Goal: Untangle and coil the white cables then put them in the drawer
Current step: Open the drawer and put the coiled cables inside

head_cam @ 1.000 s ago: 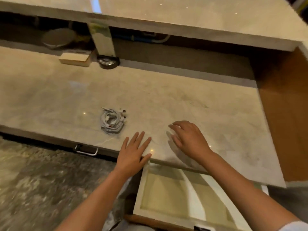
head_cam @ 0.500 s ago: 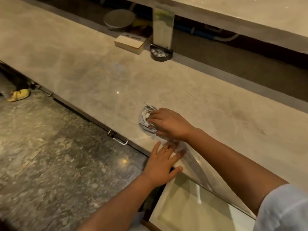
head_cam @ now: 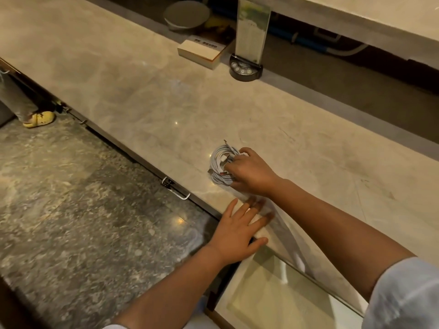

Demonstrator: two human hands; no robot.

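Cables (head_cam: 222, 165) lie bundled near the countertop's (head_cam: 142, 110) front edge, right hand (head_cam: 251, 173) gripping them. Left hand (head_cam: 237, 236) rests spread flat at that edge. Drawer (head_cam: 273, 302) stands open; I judge stowing remains.

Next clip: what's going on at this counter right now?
A person is gathering a bundle of white cables on the marble counter. The right hand grips the bundle, which looks roughly looped but is not yet lifted. The left hand rests flat with straight fingers on the counter's near edge. The drawer below stands open, with no cables visible in it.
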